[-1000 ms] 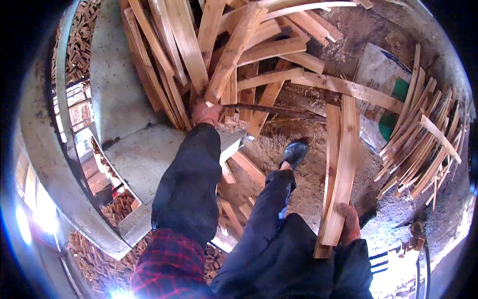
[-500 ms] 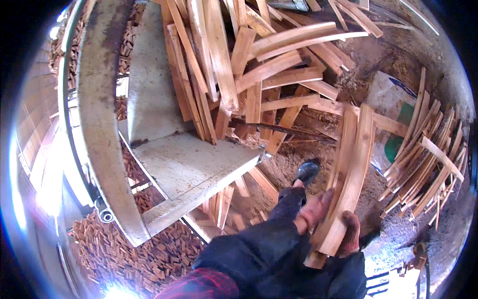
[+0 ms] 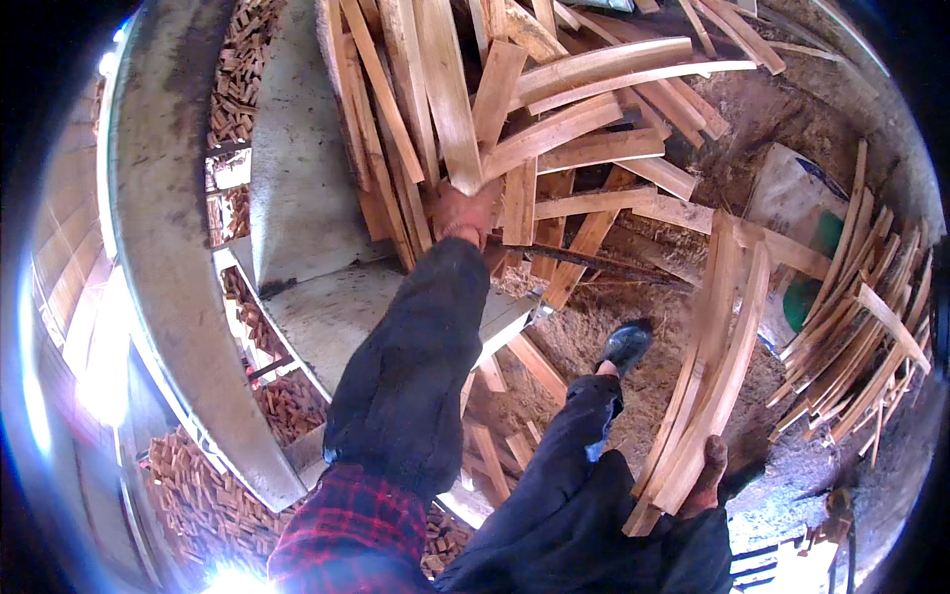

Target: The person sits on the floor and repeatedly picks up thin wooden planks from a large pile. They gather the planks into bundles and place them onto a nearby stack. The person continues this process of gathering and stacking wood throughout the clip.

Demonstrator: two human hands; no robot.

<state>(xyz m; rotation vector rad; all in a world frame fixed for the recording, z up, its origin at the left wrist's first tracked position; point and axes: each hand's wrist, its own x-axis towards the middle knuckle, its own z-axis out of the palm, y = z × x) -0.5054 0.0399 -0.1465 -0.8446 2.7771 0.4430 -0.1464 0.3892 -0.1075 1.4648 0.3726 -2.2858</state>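
left hand [image 3: 465, 213] grips the end of a wooden slat [image 3: 447, 89] in the pile [image 3: 584, 109], upper centre | right hand [image 3: 708, 475] clasps a bundle of curved slats [image 3: 708, 376], lower right | grey slab [image 3: 307, 188] at left

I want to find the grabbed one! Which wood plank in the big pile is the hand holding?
The pale upright plank running to the picture's top: the left hand grips its lower end. The other planks in the pile lie untouched around it.
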